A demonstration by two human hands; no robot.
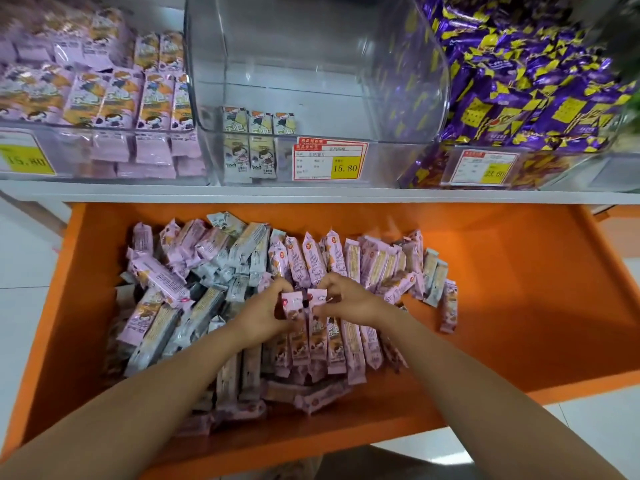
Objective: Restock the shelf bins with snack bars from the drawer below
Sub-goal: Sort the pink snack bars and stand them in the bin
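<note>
Shelf lip (311, 195) seemingly overhangs snack bars (311, 258).

**Clear plastic, crinkled film, matt orange board**

The drawer (519, 289) looks like smooth board with a flat, matt orange finish. The snack bars (311, 258) heaped in it wear thin pink and grey plastic film, lightly sheened and crimped at the ends. The middle bin (311, 64) is clear, glossy hard plastic that catches reflections. The purple-and-yellow packets (519, 81) have shinier, foil-like film. The price tag (329, 161) is printed paper. The shelf ledge (311, 195) is smooth white, and the floor tiles (20, 271) are pale and polished.
</note>
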